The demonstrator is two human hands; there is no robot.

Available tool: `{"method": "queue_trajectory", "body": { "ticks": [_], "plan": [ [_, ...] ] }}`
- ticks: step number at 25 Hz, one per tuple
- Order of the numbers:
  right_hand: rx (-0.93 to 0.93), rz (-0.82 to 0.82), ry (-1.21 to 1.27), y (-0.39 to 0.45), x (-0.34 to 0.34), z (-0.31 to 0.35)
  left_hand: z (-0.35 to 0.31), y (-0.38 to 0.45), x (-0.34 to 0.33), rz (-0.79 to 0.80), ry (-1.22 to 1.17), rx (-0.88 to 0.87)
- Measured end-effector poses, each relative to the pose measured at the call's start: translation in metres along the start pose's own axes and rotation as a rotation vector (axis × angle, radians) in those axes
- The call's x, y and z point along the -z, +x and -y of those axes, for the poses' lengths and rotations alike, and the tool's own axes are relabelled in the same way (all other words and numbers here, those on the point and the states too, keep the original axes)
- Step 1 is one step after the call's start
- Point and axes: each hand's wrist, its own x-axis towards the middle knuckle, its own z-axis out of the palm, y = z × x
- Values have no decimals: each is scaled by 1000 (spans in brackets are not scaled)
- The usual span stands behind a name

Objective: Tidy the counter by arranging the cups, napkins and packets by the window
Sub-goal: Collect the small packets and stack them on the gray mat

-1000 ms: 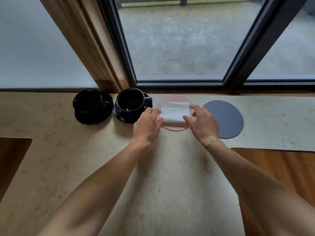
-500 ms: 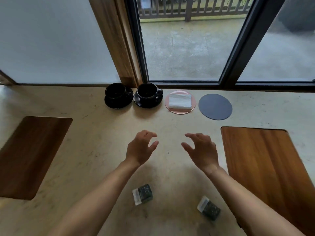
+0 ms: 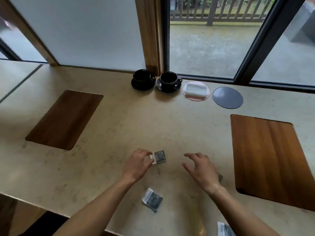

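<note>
- While the left hand (image 3: 138,165) closes thumb and fingertips on the end of a small dark packet (image 3: 158,157) just below the middle of the frame, the right hand (image 3: 202,169) hovers beside it with fingers spread and holding nothing.
- A grey corner (image 3: 220,177) shows at the right hand's outer edge; it may be another packet, but most of it is hidden.
- Two more packets lie on the counter (image 3: 119,126): one (image 3: 152,199) lower centre between the forearms, one (image 3: 225,229) cut off by the bottom edge at lower right.
- Along the window at upper centre sit two black cups, left (image 3: 142,77) and right (image 3: 169,80), each on a saucer, then a stack of napkins (image 3: 196,90) on a pink round mat (image 3: 205,97), then a bare grey round mat (image 3: 227,97).
- My reading: cups and napkins look placed, so gathering the packets is the step in hand, and the grey mat is the likely spot for them.
- To do it well, the left grip should pinch the packet across its flat body rather than its thin white end, so it does not flop or slip.
- The right hand can lower onto whatever lies under it and collect that too, then both can sweep up the nearer packets before one trip to the window.
- Laying them squared and stacked, clear of the napkins, keeps the row neat.
</note>
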Motion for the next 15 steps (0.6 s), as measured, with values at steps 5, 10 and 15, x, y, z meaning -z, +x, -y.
{"method": "queue_trajectory", "body": {
  "ticks": [5, 10, 15],
  "plan": [
    [27, 64, 14, -35, -36, 20, 33, -54, -5, 86, -54, 90],
    [-53, 71, 17, -63, -50, 20, 38, -79, -18, 184, -74, 88],
    [-150, 28, 10, -103, -29, -20, 32, -90, -29, 195, -9, 64]
  ]
}}
